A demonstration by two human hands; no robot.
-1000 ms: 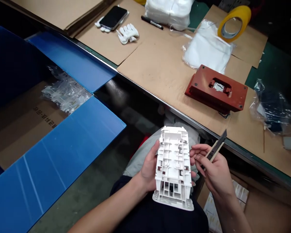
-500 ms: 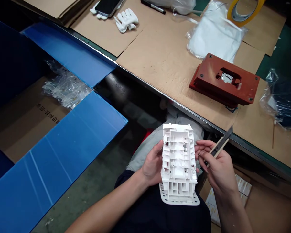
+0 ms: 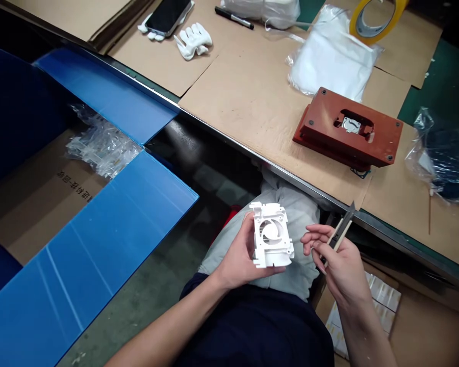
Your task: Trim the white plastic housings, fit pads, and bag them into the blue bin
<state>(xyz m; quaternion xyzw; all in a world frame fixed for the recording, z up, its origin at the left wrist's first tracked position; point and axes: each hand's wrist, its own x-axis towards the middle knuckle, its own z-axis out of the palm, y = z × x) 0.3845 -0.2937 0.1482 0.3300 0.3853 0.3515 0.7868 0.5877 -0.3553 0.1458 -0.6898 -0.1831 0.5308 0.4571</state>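
My left hand grips a white plastic housing above my lap, thumb along its left side and fingers beneath it. The end facing me has a round opening with curved, fan-like blades. Just to the right, my right hand holds a utility knife between thumb and fingers, its blade out and pointing up towards the table edge. The fingertips of this hand are a little apart from the housing.
On the paper-covered table stand a red-brown fixture block, a bag of white material, yellow tape, a glove and a phone. A blue box at left holds clear-bagged parts. White parts lie low at right.
My left hand has turned the housing from its long ribbed face to the end with the round opening. My right hand, with the knife, has come away from its side.
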